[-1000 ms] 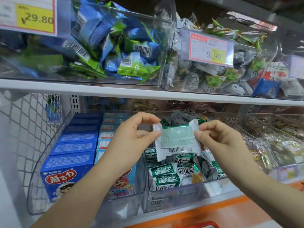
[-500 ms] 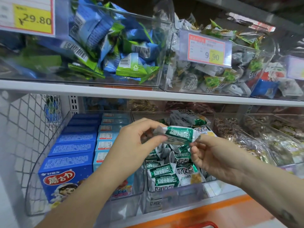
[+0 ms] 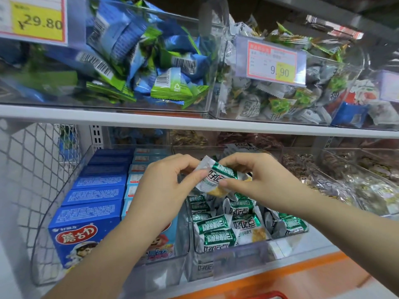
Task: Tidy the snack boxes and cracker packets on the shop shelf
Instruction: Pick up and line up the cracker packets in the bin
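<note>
Cracker packet (image 3: 218, 176) now label-up between fingertips of left hand (image 3: 166, 186) and right hand (image 3: 260, 180)

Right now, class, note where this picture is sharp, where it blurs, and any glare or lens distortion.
Head view: the cracker packet pinched between left hand and right hand is sharp; the orange shelf strip at lower right smears; the clear bin wall above shows soft glare; the white shelf edge slants and bows slightly, as a wide lens does.
</note>
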`<state>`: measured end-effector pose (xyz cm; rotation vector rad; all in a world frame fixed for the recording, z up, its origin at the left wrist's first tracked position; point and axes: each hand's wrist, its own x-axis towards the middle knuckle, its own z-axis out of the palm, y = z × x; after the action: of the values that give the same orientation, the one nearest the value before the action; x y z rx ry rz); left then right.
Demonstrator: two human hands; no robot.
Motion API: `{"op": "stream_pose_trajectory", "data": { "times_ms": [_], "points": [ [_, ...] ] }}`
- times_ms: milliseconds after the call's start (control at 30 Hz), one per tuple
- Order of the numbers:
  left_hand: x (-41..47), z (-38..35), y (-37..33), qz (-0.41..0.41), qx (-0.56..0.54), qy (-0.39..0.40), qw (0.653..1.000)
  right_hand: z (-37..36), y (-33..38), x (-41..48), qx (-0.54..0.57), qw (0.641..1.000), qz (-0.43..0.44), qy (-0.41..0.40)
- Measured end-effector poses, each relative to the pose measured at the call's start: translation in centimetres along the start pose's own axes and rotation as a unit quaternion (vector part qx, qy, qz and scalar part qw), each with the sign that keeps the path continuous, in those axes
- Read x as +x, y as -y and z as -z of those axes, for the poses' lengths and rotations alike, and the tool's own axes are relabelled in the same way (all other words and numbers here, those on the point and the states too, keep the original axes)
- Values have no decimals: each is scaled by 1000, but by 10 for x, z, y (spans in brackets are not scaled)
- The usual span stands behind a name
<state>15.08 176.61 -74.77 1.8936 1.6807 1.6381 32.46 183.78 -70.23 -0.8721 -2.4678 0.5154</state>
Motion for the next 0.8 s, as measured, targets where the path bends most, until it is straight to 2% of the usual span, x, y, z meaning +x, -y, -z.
{"op": "stream_pose_trajectory", "data": {
  "times_ms": [100,200,433,600,800],
  "points": [
    [3,5,8,26,26,-18,999,-4,-19,19,-17,999,-16,-27],
    [6,10,18,63,77,12,995,-11,-38,41,-45,998,-24,-26],
    [6,14,32,105,149,174,968,-20,-59,73,-217,970,-16,113],
    [10,17,35,114,158,207,959,-36,-51,105,-258,954,51,144],
    [12,21,39,114,141,219,959,-76,-58,137,-290,921,33,257]
  ]
}}
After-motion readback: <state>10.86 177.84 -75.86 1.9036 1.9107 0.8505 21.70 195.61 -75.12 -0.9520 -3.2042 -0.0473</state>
